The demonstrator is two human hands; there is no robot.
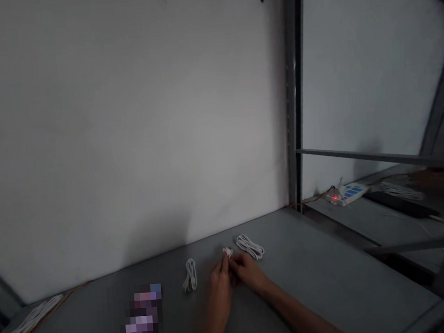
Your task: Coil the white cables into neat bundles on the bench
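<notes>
My left hand point(219, 284) is closed around a small bundle of white cable point(228, 251), whose top pokes out above the fingers. Against it, my right hand point(249, 272) pinches the same bundle from the right side, and most of the cable is hidden by the fingers. Just beyond the right hand lies a coiled white cable point(250, 246) on the grey tabletop point(309, 277). To the left of my left hand rests another coiled white cable point(191, 274), apart from the fingers.
A pixelated patch point(141, 319) covers something at the front left. White cables point(33, 319) lie at the far left. Past the metal post point(295, 95), a lit power strip point(347, 193), a black object point(401, 204) and another person's blurred hand point(441, 180) show on the neighbouring table.
</notes>
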